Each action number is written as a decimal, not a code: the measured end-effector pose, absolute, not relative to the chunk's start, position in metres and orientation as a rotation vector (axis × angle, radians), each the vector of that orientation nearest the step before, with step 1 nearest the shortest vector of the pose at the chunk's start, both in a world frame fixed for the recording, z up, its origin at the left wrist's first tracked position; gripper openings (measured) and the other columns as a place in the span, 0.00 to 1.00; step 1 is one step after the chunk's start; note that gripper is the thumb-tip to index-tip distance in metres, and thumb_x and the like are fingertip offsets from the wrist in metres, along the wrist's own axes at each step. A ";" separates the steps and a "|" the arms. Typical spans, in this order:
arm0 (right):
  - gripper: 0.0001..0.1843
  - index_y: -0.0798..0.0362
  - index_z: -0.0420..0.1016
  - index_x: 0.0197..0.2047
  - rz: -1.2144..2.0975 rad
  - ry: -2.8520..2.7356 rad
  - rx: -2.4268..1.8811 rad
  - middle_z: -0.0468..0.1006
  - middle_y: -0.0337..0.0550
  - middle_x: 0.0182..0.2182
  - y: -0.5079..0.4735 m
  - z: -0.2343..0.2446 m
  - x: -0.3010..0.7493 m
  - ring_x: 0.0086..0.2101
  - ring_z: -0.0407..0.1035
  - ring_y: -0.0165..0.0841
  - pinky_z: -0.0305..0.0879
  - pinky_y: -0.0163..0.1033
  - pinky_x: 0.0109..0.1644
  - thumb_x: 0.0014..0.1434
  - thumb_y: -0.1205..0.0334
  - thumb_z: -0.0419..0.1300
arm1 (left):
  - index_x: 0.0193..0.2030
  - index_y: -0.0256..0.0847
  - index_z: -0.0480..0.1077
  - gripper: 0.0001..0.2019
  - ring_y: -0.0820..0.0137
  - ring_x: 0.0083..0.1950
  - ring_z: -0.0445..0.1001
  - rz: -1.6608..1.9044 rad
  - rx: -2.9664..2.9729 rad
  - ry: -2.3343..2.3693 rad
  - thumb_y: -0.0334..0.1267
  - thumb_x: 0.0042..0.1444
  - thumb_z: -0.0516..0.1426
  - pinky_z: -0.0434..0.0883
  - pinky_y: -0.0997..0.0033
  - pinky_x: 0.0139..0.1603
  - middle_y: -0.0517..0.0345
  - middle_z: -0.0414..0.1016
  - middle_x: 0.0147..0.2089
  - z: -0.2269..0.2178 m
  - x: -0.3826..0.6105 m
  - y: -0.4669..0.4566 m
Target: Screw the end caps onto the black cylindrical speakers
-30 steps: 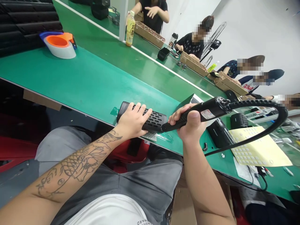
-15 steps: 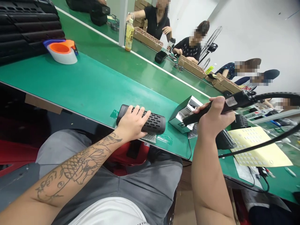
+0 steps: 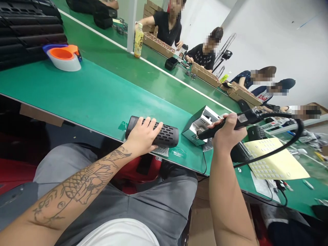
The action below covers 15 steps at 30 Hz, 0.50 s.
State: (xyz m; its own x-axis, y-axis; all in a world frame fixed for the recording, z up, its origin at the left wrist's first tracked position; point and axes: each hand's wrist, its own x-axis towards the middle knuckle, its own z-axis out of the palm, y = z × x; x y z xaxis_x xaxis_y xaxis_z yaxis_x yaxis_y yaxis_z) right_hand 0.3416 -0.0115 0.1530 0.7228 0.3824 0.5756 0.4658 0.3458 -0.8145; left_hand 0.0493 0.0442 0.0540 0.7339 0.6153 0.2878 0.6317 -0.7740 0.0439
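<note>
My left hand [image 3: 143, 136] lies over a black speaker housing [image 3: 167, 135] with a slotted grille, its fingers across the top and the thumb on the near side. The housing rests lengthwise near the edge of the green bench. In my right hand [image 3: 229, 131] is a black electric screwdriver [image 3: 212, 131], gripped around its body, with a thick black cable curving off to the right. Its tip points left and down at the front of a silver screw feeder [image 3: 196, 119]. Whether the tip touches a screw is too small to tell.
Stacked black housings [image 3: 28, 34] and a tape roll in an orange and blue holder [image 3: 64, 58] stand at the left. A yellow sticker sheet [image 3: 276, 162] lies at the right. Several people sit across the bench behind cardboard trays [image 3: 205, 74]. A drink bottle [image 3: 138, 40] stands by a post.
The screwdriver has shifted slightly left and down, staying at the screw feeder, and its cable now bends in a tighter loop. My left hand keeps its place on the housing. The view has shifted slightly.
</note>
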 end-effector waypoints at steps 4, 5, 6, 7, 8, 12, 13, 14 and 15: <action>0.22 0.45 0.82 0.37 0.125 -0.948 -1.047 0.73 0.32 0.22 -0.032 0.170 0.291 0.18 0.72 0.36 0.74 0.44 0.22 0.76 0.37 0.72 | 0.92 0.36 0.67 0.52 0.35 0.77 0.75 -0.391 -2.921 -0.952 0.47 0.65 0.77 0.66 0.40 0.80 0.26 0.78 0.81 0.061 0.040 0.055; 0.22 0.44 0.83 0.39 0.194 -1.008 -0.993 0.74 0.33 0.22 -0.036 0.173 0.276 0.18 0.73 0.37 0.75 0.45 0.23 0.75 0.36 0.72 | 0.92 0.40 0.68 0.52 0.37 0.76 0.75 -0.387 -2.943 -0.926 0.46 0.64 0.78 0.66 0.42 0.79 0.30 0.78 0.80 0.063 0.037 0.059; 0.22 0.43 0.84 0.40 0.271 -1.071 -0.944 0.74 0.33 0.23 -0.038 0.174 0.262 0.19 0.74 0.38 0.76 0.46 0.24 0.75 0.34 0.73 | 0.92 0.44 0.69 0.53 0.39 0.75 0.76 -0.386 -2.966 -0.904 0.46 0.62 0.78 0.66 0.44 0.78 0.33 0.79 0.80 0.064 0.034 0.064; 0.23 0.43 0.85 0.41 0.340 -1.126 -0.900 0.75 0.33 0.23 -0.039 0.174 0.248 0.19 0.74 0.38 0.77 0.46 0.24 0.74 0.32 0.74 | 0.91 0.48 0.69 0.53 0.40 0.75 0.76 -0.382 -2.987 -0.888 0.47 0.61 0.79 0.66 0.45 0.78 0.36 0.79 0.80 0.065 0.032 0.069; 0.24 0.42 0.86 0.42 0.394 -1.164 -0.859 0.76 0.33 0.24 -0.038 0.173 0.236 0.19 0.74 0.37 0.77 0.46 0.25 0.73 0.31 0.75 | 0.91 0.51 0.70 0.53 0.40 0.75 0.76 -0.376 -3.002 -0.877 0.48 0.61 0.79 0.66 0.45 0.77 0.38 0.79 0.80 0.066 0.031 0.073; 0.28 0.44 0.84 0.42 0.492 -1.158 -0.793 0.77 0.32 0.23 -0.022 0.164 0.202 0.18 0.72 0.34 0.77 0.44 0.25 0.67 0.28 0.80 | 0.89 0.54 0.72 0.50 0.40 0.76 0.75 -0.339 -3.017 -0.871 0.51 0.62 0.78 0.66 0.45 0.76 0.40 0.79 0.80 0.071 0.029 0.077; 0.29 0.44 0.84 0.41 0.497 -1.152 -0.808 0.77 0.31 0.23 -0.017 0.161 0.197 0.19 0.72 0.34 0.77 0.43 0.25 0.66 0.27 0.80 | 0.89 0.53 0.72 0.49 0.40 0.76 0.75 -0.328 -3.018 -0.874 0.51 0.63 0.78 0.66 0.44 0.76 0.39 0.79 0.80 0.072 0.029 0.076; 0.30 0.44 0.83 0.41 0.498 -1.152 -0.829 0.77 0.31 0.23 -0.012 0.159 0.194 0.19 0.72 0.34 0.77 0.43 0.25 0.65 0.26 0.80 | 0.89 0.52 0.72 0.48 0.40 0.76 0.75 -0.318 -3.018 -0.879 0.51 0.64 0.77 0.66 0.44 0.76 0.39 0.79 0.79 0.073 0.029 0.075; 0.31 0.44 0.82 0.41 0.495 -1.155 -0.853 0.76 0.31 0.23 -0.008 0.158 0.193 0.19 0.73 0.34 0.77 0.43 0.25 0.65 0.25 0.80 | 0.88 0.50 0.73 0.47 0.40 0.76 0.75 -0.311 -3.018 -0.882 0.50 0.64 0.76 0.66 0.44 0.76 0.38 0.78 0.79 0.075 0.030 0.073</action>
State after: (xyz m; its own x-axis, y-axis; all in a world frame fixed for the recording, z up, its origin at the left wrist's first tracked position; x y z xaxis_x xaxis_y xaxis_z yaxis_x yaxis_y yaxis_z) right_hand 0.1927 -0.0082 0.1578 0.3511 0.7304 0.5859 0.0796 0.6002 -0.7959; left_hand 0.0297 0.0733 0.0746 0.8249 0.5348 0.1833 0.5313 -0.8441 0.0717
